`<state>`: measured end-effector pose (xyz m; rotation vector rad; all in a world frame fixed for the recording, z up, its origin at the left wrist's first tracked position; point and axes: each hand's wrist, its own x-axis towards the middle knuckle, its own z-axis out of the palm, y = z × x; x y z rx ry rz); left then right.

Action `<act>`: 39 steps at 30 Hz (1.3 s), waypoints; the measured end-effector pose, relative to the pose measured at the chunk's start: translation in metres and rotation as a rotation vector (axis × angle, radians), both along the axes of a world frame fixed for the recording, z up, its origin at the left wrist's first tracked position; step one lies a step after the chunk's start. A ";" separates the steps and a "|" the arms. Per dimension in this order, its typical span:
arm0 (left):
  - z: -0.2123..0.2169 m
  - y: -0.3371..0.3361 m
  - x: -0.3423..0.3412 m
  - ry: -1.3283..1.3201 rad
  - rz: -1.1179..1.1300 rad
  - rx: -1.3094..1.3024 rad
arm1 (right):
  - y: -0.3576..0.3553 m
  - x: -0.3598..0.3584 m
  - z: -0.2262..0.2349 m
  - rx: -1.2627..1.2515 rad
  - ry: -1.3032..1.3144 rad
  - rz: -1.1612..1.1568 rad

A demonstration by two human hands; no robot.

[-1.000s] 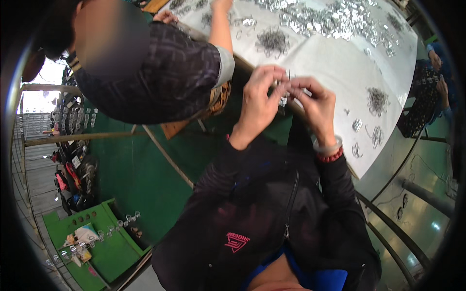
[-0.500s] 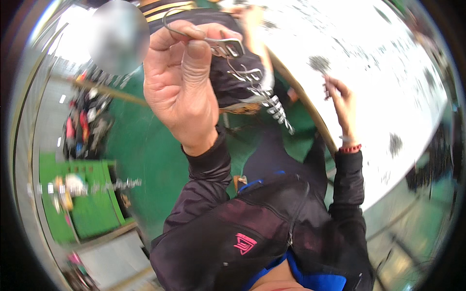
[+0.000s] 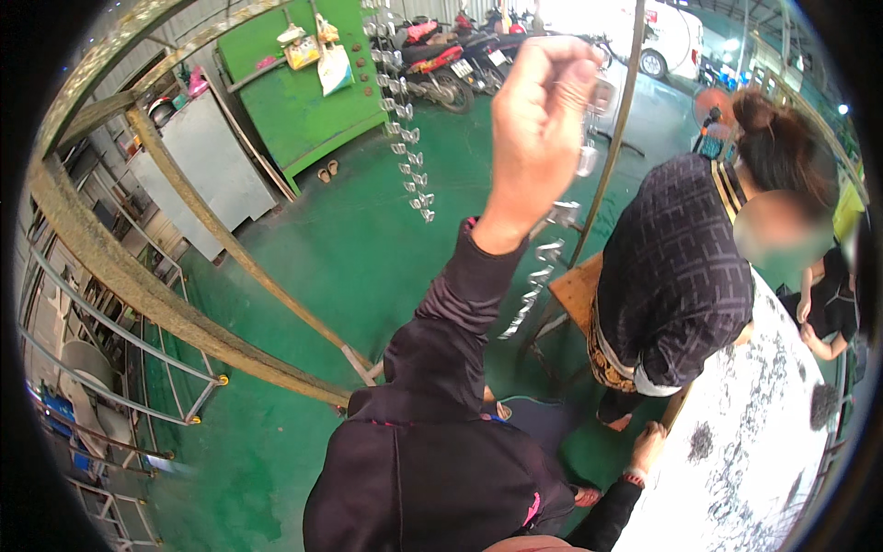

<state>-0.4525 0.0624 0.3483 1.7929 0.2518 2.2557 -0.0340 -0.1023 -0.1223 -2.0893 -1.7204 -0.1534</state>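
My left hand is raised high, fist shut on the top of a string of small shiny metal clips that dangles below it beside a thin upright pole. My right hand, with a red band at the wrist, rests low on the edge of the white table. Its fingers are too small to read. Dark heaps of small metal parts lie on the table near that hand.
A second string of clips hangs further left. A person in a dark patterned top stands at the table by a wooden stool. A rusty metal rack fills the left. A green cabinet and motorbikes stand behind.
My head has turned from the table toward the rack side. My left hand has gone up with the clip string, and my right hand has dropped to the table edge.
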 end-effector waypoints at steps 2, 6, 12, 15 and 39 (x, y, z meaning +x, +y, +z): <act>0.008 0.015 -0.023 -0.005 0.143 -0.018 | -0.004 -0.006 0.004 0.017 0.000 -0.019; 0.032 0.053 -0.082 0.038 0.488 -0.085 | -0.005 -0.013 0.013 0.069 0.031 -0.027; 0.074 0.106 -0.162 -0.016 0.611 -0.234 | -0.003 -0.018 0.017 0.047 0.034 -0.078; 0.102 0.130 -0.192 -0.022 0.764 -0.200 | -0.004 -0.020 0.021 0.039 0.056 -0.089; 0.177 0.318 -0.377 0.341 1.047 -0.057 | -0.008 -0.036 0.039 0.029 0.123 -0.237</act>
